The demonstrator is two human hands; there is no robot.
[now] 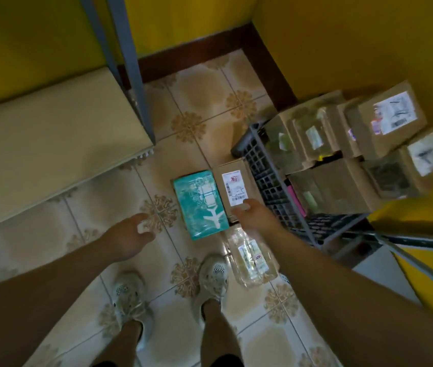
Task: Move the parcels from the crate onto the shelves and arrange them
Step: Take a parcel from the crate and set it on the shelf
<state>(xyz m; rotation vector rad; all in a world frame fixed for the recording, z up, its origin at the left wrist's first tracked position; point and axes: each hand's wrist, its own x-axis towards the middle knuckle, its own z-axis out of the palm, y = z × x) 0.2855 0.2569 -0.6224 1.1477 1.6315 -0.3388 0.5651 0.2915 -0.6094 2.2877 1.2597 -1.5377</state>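
A dark plastic crate (268,178) stands on the floor at the right, piled with several brown cardboard parcels (384,123). Left of it three parcels lie on the tiles: a teal one (199,202), a small brown box with a white label (234,181), and a clear plastic-wrapped one (249,255). My right hand (255,215) hovers open over the near end of the brown box, holding nothing. My left hand (130,234) hangs open above the tiles, left of the teal parcel. A cream shelf board (51,139) with a grey upright (133,67) fills the left.
Yellow walls with a dark skirting board close the corner behind the crate. My two feet in pale shoes (212,279) stand on the patterned tiles just below the parcels. A grey metal bar (416,263) crosses the lower right.
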